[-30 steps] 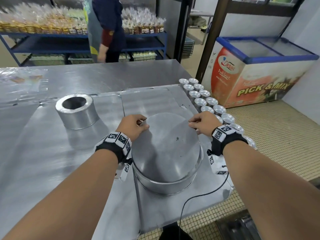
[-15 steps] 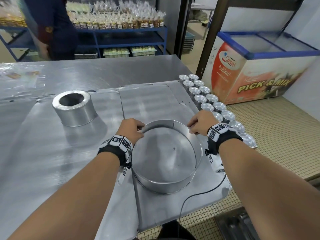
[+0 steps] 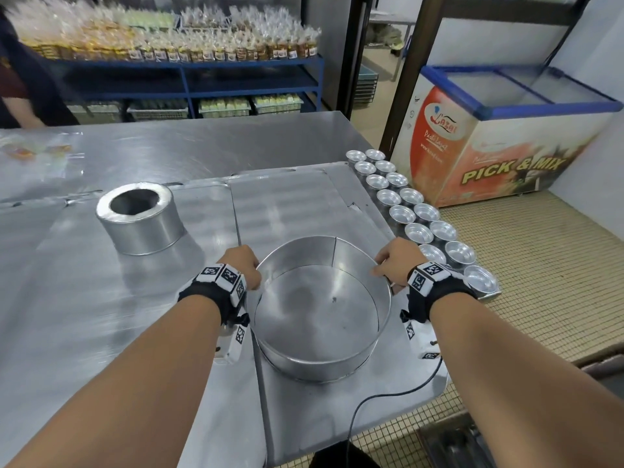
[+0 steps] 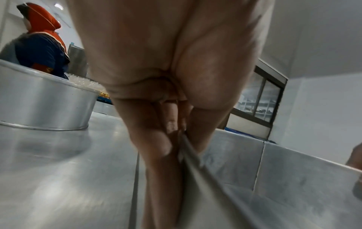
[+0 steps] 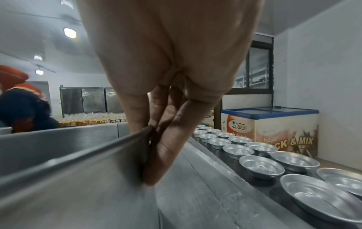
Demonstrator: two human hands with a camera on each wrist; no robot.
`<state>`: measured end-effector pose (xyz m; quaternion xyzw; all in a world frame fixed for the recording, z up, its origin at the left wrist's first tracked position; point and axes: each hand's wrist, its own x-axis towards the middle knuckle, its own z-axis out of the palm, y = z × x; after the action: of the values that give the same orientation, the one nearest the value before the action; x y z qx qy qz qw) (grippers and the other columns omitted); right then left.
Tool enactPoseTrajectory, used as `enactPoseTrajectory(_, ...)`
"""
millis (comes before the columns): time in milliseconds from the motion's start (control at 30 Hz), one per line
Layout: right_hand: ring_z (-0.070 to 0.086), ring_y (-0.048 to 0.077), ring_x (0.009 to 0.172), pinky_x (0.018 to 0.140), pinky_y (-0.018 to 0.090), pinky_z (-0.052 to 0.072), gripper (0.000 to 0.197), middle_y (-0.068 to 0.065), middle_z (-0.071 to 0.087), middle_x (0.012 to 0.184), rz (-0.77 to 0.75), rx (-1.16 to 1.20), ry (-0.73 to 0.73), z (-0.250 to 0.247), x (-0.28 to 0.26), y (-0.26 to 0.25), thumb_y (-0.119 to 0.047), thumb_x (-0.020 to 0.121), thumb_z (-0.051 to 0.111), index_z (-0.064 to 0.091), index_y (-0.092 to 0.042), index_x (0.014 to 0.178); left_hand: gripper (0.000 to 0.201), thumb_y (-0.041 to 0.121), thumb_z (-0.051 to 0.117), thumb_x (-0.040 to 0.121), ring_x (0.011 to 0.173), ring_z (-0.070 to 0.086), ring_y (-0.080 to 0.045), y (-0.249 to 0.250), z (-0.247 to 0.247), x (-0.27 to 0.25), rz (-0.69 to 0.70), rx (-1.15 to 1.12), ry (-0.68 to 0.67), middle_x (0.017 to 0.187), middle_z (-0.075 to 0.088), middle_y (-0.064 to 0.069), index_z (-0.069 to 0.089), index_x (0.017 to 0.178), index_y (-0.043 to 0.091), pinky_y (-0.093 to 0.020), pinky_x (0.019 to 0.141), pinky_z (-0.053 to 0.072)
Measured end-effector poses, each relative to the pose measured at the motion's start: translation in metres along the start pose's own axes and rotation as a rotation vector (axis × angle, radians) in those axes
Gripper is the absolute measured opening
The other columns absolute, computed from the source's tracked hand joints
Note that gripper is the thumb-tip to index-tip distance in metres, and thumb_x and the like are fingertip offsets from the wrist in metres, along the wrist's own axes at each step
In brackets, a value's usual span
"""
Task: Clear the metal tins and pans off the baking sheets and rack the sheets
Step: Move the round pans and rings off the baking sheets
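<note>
A wide round metal pan (image 3: 317,312) stands open side up on the right baking sheet (image 3: 287,204), near the table's front corner. My left hand (image 3: 253,270) pinches its left rim, and my right hand (image 3: 381,265) pinches the right rim. In the left wrist view my left hand (image 4: 181,136) has thumb and fingers closed over the pan's thin wall (image 4: 293,178). The right wrist view shows my right hand (image 5: 154,133) clamped on the pan's rim (image 5: 58,148) the same way. A taller, narrower tin (image 3: 141,219) stands on the left baking sheet (image 3: 84,298).
Two rows of small metal tins (image 3: 418,211) line the table's right edge, close to my right wrist. A chest freezer (image 3: 499,136) stands beyond them on the tiled floor. Another person (image 3: 20,79) stands at the back left before blue shelves (image 3: 189,72) of packed goods.
A second ago the pan showed its flat bottom upward; it has been turned over and now stands open side up. Both hands kept their hold on its rim.
</note>
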<state>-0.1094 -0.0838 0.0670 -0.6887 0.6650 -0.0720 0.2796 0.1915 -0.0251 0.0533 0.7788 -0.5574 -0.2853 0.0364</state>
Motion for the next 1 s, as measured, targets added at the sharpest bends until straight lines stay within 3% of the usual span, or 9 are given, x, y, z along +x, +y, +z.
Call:
enactPoseTrajectory(100,0.072,0.029,0.073,0.066,0.045,0.062,0.007,0.014,0.07,0.078,0.031,0.105,0.067,-0.003,0.009,0.0,-0.011,0.075,0.074,0.073,-0.007,0.069,0.015,-0.005,0.063,0.069,0.058,0.058,-0.024,-0.001,-0.009,0.013,-0.011,-0.069,0.057,0.077,0.068,-0.015,0.074,0.077,0.001,-0.033,0.06,0.058)
enactPoseTrajectory(300,0.072,0.032,0.066,0.054,0.045,0.061,0.019,0.02,0.067,0.072,0.054,0.42,0.096,-0.012,0.028,-0.012,-0.009,0.081,0.07,0.069,0.009,0.077,0.016,-0.003,0.06,0.068,0.059,0.062,-0.026,0.001,-0.028,0.036,-0.095,-0.286,0.223,0.074,0.068,-0.019,0.072,0.078,-0.006,-0.041,0.062,0.061)
enactPoseTrajectory(367,0.071,0.027,0.063,0.057,0.045,0.061,0.023,0.01,0.066,0.063,0.05,0.534,0.118,-0.012,0.039,-0.018,-0.015,0.082,0.072,0.069,0.003,0.07,0.019,-0.003,0.058,0.064,0.058,0.065,-0.027,0.005,-0.033,0.047,-0.132,-0.398,0.281,0.071,0.07,-0.019,0.072,0.077,-0.007,-0.042,0.062,0.061)
enactPoseTrajectory(567,0.073,0.026,0.079,0.07,0.045,0.062,0.006,0.008,0.074,0.082,-0.035,0.782,0.165,-0.01,0.077,-0.043,-0.02,0.084,0.074,0.075,-0.014,0.085,0.011,-0.002,0.06,0.055,0.052,0.062,-0.028,0.026,-0.035,0.095,-0.259,-0.763,0.45,0.058,0.066,-0.014,0.055,0.047,0.003,-0.043,0.061,0.061)
enactPoseTrajectory(600,0.073,0.029,0.082,0.072,0.046,0.062,0.006,0.011,0.074,0.086,-0.041,0.829,0.156,-0.011,0.084,-0.048,-0.018,0.085,0.074,0.074,-0.012,0.085,0.002,0.0,0.06,0.052,0.055,0.068,-0.031,0.029,-0.034,0.107,-0.269,-0.834,0.459,0.059,0.069,-0.015,0.059,0.05,0.0,-0.046,0.062,0.061)
enactPoseTrajectory(667,0.073,0.03,0.084,0.075,0.047,0.062,0.008,0.014,0.074,0.091,-0.037,0.915,0.123,-0.014,0.1,-0.056,-0.013,0.085,0.074,0.073,-0.006,0.089,0.012,0.0,0.06,0.05,0.062,0.073,-0.036,0.037,-0.033,0.128,-0.278,-0.974,0.473,0.063,0.072,-0.015,0.069,0.057,0.005,-0.053,0.061,0.061)
enactPoseTrajectory(833,0.062,0.025,0.08,0.078,0.046,0.06,0.012,0.014,0.064,0.091,0.017,1.108,-0.023,-0.021,0.163,-0.07,0.0,0.085,0.072,0.066,-0.006,0.094,0.026,-0.005,0.063,0.067,0.056,0.072,-0.034,0.09,-0.047,0.159,-0.228,-1.159,0.567,0.061,0.072,-0.01,0.068,0.056,0.018,-0.05,0.061,0.061)
enactPoseTrajectory(900,0.066,0.03,0.088,0.078,0.046,0.06,0.017,0.02,0.066,0.095,0.015,1.158,-0.013,-0.023,0.196,-0.073,0.003,0.083,0.071,0.063,0.001,0.097,0.025,-0.005,0.066,0.069,0.055,0.072,-0.033,0.106,-0.051,0.188,-0.204,-1.197,0.569,0.06,0.072,-0.008,0.069,0.057,0.017,-0.049,0.06,0.061)
enactPoseTrajectory(1000,0.069,0.037,0.094,0.083,0.051,0.059,0.015,0.018,0.07,0.092,0.017,1.156,0.081,-0.026,0.253,-0.077,0.005,0.076,0.069,0.067,-0.008,0.083,0.008,0.009,0.072,0.062,0.061,0.074,-0.029,0.129,-0.061,0.244,-0.149,-1.167,0.596,0.065,0.074,-0.006,0.075,0.069,0.013,-0.047,0.065,0.062)
